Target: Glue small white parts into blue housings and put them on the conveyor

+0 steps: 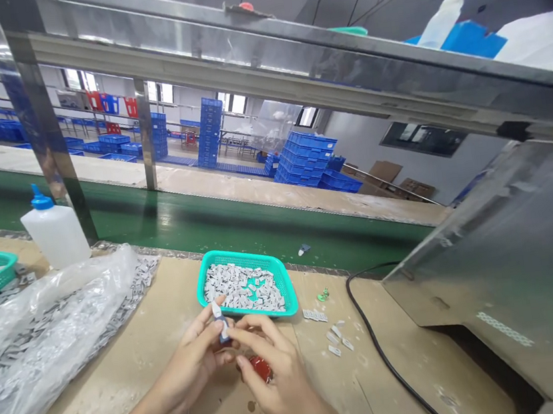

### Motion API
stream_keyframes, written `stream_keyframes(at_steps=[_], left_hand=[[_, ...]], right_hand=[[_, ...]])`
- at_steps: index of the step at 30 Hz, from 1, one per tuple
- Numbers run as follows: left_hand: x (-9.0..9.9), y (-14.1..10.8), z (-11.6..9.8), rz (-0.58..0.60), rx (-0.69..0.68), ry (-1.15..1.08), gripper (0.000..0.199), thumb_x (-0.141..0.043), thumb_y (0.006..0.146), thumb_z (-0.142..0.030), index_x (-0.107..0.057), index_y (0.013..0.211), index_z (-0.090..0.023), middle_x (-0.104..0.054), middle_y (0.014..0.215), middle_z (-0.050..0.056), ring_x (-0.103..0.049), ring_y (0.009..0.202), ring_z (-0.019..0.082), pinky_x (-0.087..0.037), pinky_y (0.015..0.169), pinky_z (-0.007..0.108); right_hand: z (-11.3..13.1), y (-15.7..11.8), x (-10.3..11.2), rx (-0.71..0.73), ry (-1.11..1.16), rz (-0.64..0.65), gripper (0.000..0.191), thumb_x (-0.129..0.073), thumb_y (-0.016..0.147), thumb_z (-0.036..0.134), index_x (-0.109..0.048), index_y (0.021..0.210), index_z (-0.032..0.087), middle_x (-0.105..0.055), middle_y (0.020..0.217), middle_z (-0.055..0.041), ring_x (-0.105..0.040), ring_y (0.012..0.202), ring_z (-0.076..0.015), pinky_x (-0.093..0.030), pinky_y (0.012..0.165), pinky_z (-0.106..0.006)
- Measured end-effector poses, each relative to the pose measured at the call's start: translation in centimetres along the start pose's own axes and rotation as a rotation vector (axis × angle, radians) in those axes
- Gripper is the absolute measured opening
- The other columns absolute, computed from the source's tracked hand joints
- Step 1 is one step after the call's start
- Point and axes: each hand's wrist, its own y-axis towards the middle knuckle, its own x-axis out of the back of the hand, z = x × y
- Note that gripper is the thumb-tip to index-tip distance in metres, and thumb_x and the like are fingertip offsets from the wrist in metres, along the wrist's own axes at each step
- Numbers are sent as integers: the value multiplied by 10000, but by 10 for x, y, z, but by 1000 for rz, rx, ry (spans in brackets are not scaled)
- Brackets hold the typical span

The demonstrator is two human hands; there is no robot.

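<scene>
In front of the green basket, my left hand (199, 357) pinches a small white-and-dark-blue plastic piece (222, 328), its white end pointing up. My right hand (278, 364) reaches in from the other side, fingers curled, the index fingertip at the lower part of the same piece. Its thumb is lower down, and whether it touches anything is unclear. A shiny red object (261, 369) shows partly behind the right hand; most of it is hidden. The green basket (291, 292), holding many small light-grey plastic parts (235, 282), stands just beyond my hands.
Loose grey parts (340, 337) and a green bit (323, 294) lie right of the basket, near a black cable (365, 317). A clear plastic bag (69, 326) over parts and a white squeeze bottle (55, 231) are left. A green conveyor belt (238, 225) runs behind.
</scene>
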Motion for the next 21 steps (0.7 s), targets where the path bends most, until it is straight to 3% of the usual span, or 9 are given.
stream_keyframes(at_steps=[4, 7, 10, 12, 15, 21], left_hand=[[7, 7, -13, -33, -89, -95, 542, -636, 682, -268, -417, 1176, -219, -442, 675, -26, -394, 523, 60, -293, 425, 160], [12, 11, -23, -89, -129, -58, 482, -651, 675, -246, -478, 1120, -179, -477, 720, -2, -424, 577, 69, -327, 463, 166], [15, 15, -25, -154, -163, -22, 480, -669, 655, -206, -496, 1097, -142, -532, 797, 28, -468, 665, 89, -362, 540, 178], [17, 17, -24, -145, -178, -40, 486, -669, 650, -201, -488, 1095, -125, -545, 797, 38, -465, 647, 89, -346, 523, 184], [21, 23, -21, -113, -160, -59, 429, -657, 644, -230, -490, 1021, -113, -508, 710, 25, -417, 549, 71, -275, 441, 175], [34, 41, -32, -185, -200, 123, 354, -615, 647, -276, -440, 932, -157, -362, 616, -44, -351, 486, 45, -226, 409, 144]], right_hand=[[-35, 23, 20, -104, -166, 88, 401, -412, 789, 70, -446, 1159, 222, -527, 1016, -37, -513, 921, -135, -462, 778, -251], [-76, 51, 28, -138, -263, 116, 261, -429, 777, 40, -571, 965, 156, -585, 876, -45, -549, 784, -133, -471, 697, -264], [-107, 75, 21, -131, -341, 177, 123, -540, 758, 83, -586, 864, 123, -590, 835, -38, -549, 756, -143, -458, 699, -306], [-117, 83, 14, -119, -374, 241, 55, -568, 782, 168, -578, 800, 117, -583, 779, -10, -549, 720, -129, -456, 684, -305], [-122, 86, 8, -124, -406, 299, 184, -527, 829, 243, -554, 698, 116, -559, 689, 15, -541, 648, -105, -457, 635, -277], [-126, 85, 8, -127, -400, 348, 199, -520, 835, 264, -550, 704, 117, -557, 694, 15, -544, 658, -106, -462, 640, -279]])
